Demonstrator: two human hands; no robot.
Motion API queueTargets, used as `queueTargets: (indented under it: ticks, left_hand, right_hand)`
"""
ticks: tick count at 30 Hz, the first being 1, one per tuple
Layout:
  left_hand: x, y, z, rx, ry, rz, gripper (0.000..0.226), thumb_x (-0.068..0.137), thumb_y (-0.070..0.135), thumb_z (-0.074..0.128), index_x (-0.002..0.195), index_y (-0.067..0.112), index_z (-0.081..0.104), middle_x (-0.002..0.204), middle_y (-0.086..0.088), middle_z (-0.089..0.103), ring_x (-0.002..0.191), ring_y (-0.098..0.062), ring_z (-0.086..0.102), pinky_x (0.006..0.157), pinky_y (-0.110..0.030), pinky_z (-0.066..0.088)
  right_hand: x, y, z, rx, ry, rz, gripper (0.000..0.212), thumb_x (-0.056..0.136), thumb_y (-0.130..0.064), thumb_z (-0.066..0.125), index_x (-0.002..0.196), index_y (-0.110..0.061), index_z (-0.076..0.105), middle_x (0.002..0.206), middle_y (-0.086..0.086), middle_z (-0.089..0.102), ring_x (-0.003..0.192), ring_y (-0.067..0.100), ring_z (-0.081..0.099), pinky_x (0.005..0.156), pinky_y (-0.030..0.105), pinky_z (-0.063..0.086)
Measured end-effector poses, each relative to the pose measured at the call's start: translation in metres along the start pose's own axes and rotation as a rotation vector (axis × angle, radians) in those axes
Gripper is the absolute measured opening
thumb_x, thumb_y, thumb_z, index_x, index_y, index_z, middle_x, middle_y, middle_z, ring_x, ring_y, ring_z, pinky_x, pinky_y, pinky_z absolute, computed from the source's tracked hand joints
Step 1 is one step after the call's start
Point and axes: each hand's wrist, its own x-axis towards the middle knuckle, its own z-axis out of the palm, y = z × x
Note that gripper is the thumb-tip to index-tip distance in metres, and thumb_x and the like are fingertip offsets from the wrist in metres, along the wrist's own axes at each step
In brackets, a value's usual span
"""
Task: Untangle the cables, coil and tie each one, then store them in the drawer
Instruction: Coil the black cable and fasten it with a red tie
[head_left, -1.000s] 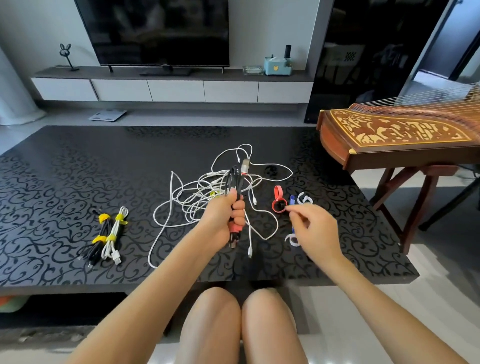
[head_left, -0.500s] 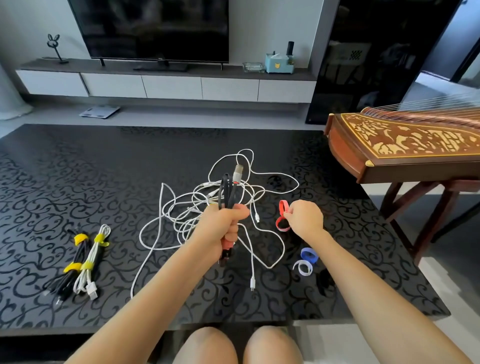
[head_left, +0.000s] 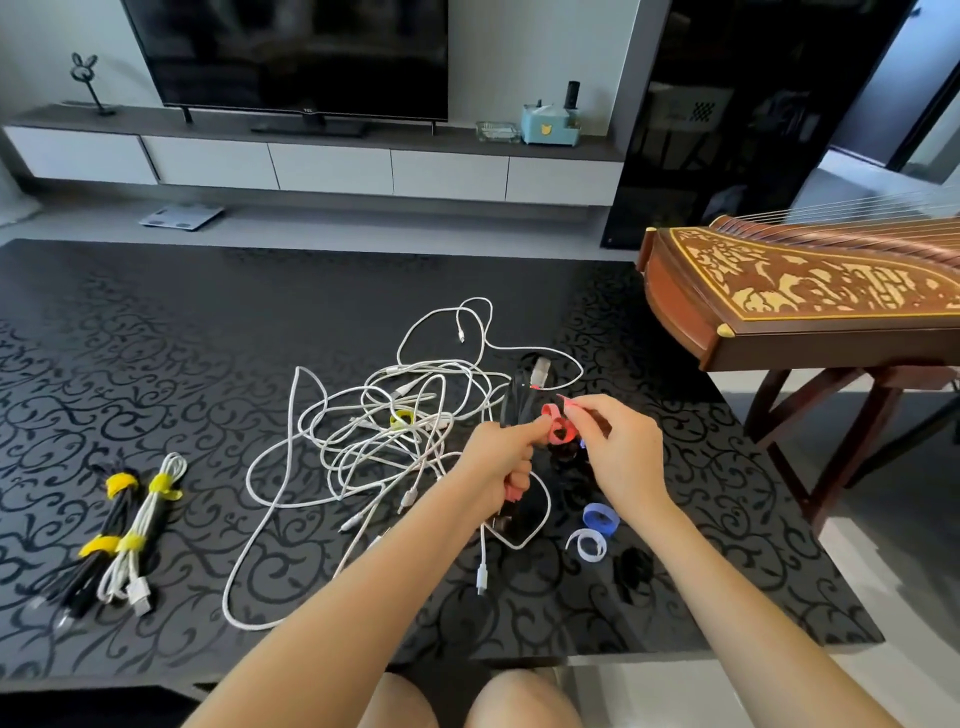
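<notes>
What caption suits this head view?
Left hand grips a coiled black cable while right hand pinches a red tie beside it.

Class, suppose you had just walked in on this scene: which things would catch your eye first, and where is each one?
A tangle of white cables sprawls across the middle of the black patterned table. Just right of it, the left hand grips a coiled black cable while the right hand pinches a red tie beside it. Near the table's left edge lie two yellow-tied cable bundles.
</notes>
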Motion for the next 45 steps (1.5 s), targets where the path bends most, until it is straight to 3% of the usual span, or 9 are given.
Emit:
queueTargets:
  ticks: [5, 10, 13, 18, 24, 28, 31, 39, 45]
  left_hand:
    - [0.001, 0.004, 0.010, -0.045, -0.062, 0.066, 0.023, 0.090, 0.022, 0.062, 0.069, 0.014, 0.056, 0.041, 0.012, 0.027, 0.035, -0.004, 0.022, 0.033, -0.018, 0.020]
    - [0.004, 0.010, 0.020, -0.241, -0.070, 0.056, 0.030, 0.096, 0.010, 0.049, 0.066, 0.011, 0.051, 0.039, 0.010, 0.028, 0.032, -0.004, 0.023, 0.033, -0.017, 0.022]
    - [0.005, 0.016, 0.019, -0.350, -0.093, 0.018, 0.033, 0.099, 0.012, 0.045, 0.067, 0.008, 0.050, 0.037, 0.010, 0.027, 0.030, -0.003, 0.021, 0.031, -0.015, 0.021]
    - [0.003, 0.029, 0.003, -0.401, -0.072, 0.088, 0.034, 0.101, 0.013, 0.040, 0.067, 0.009, 0.045, 0.039, 0.010, 0.021, 0.030, -0.002, 0.018, 0.031, -0.015, 0.018]
    - [-0.019, 0.033, -0.014, -0.106, -0.145, 0.264, 0.043, 0.096, 0.009, 0.050, 0.055, 0.018, 0.063, 0.046, 0.010, 0.021, 0.037, -0.004, 0.018, 0.036, -0.016, 0.020]
    - [-0.040, 0.031, -0.019, -0.091, -0.182, 0.304, 0.046, 0.095, 0.009, 0.052, 0.053, 0.021, 0.066, 0.050, 0.008, 0.020, 0.040, -0.005, 0.018, 0.037, -0.016, 0.020]
    - [-0.055, 0.032, -0.016, -0.183, -0.204, 0.239, 0.039, 0.094, 0.009, 0.050, 0.057, 0.017, 0.061, 0.047, 0.009, 0.019, 0.038, -0.004, 0.017, 0.035, -0.016, 0.020]
    - [-0.104, 0.033, -0.014, -0.355, -0.227, 0.103, 0.029, 0.093, 0.008, 0.049, 0.064, 0.011, 0.049, 0.043, 0.009, 0.020, 0.034, -0.003, 0.018, 0.032, -0.015, 0.021]
    - [-0.135, 0.023, -0.017, -0.058, -0.004, 0.338, 0.021, 0.089, 0.005, 0.057, 0.070, 0.013, 0.052, 0.046, 0.008, 0.024, 0.037, -0.006, 0.022, 0.036, -0.018, 0.017]
  right_hand:
    - [-0.006, 0.003, 0.001, -0.004, 0.025, -0.009, 0.012, 0.094, -0.023, 0.057, 0.098, -0.022, 0.068, 0.073, -0.016, 0.063, 0.061, 0.003, 0.056, 0.061, 0.010, 0.038]
    - [-0.018, 0.002, 0.006, 0.517, -0.209, 0.160, 0.029, 0.093, -0.019, 0.059, 0.121, -0.023, 0.052, 0.102, -0.006, 0.067, 0.096, 0.008, 0.064, 0.086, 0.026, 0.049]
    - [-0.025, 0.006, 0.005, 0.607, -0.216, 0.183, 0.040, 0.090, -0.009, 0.063, 0.120, -0.033, 0.051, 0.084, -0.011, 0.066, 0.084, 0.006, 0.063, 0.080, 0.017, 0.049]
    - [-0.024, 0.024, -0.002, 0.244, -0.173, 0.202, 0.031, 0.091, -0.009, 0.060, 0.118, -0.023, 0.054, 0.069, -0.018, 0.055, 0.065, 0.000, 0.049, 0.065, 0.013, 0.036]
    - [-0.016, 0.019, -0.012, -0.108, -0.294, 0.236, 0.041, 0.086, -0.024, 0.068, 0.125, -0.017, 0.058, 0.117, -0.004, 0.060, 0.115, 0.019, 0.050, 0.100, 0.030, 0.034]
    - [-0.020, -0.034, -0.033, 0.179, 0.153, -0.079, 0.010, 0.088, -0.016, 0.059, 0.084, -0.017, 0.068, 0.086, -0.018, 0.063, 0.089, 0.008, 0.056, 0.080, 0.025, 0.043]
    - [-0.038, -0.068, -0.035, 0.077, 0.146, -0.335, 0.016, 0.085, -0.016, 0.059, 0.095, -0.011, 0.069, 0.091, -0.008, 0.065, 0.088, 0.011, 0.055, 0.081, 0.022, 0.041]
    - [-0.061, -0.102, -0.035, 0.140, -0.026, -0.048, 0.010, 0.089, -0.022, 0.063, 0.099, -0.023, 0.060, 0.072, -0.010, 0.064, 0.066, 0.003, 0.056, 0.074, 0.024, 0.043]
    - [-0.071, -0.115, -0.049, 0.157, -0.212, 0.078, 0.017, 0.092, -0.018, 0.055, 0.081, -0.029, 0.060, 0.043, 0.000, 0.052, 0.045, 0.016, 0.049, 0.069, 0.028, 0.046]
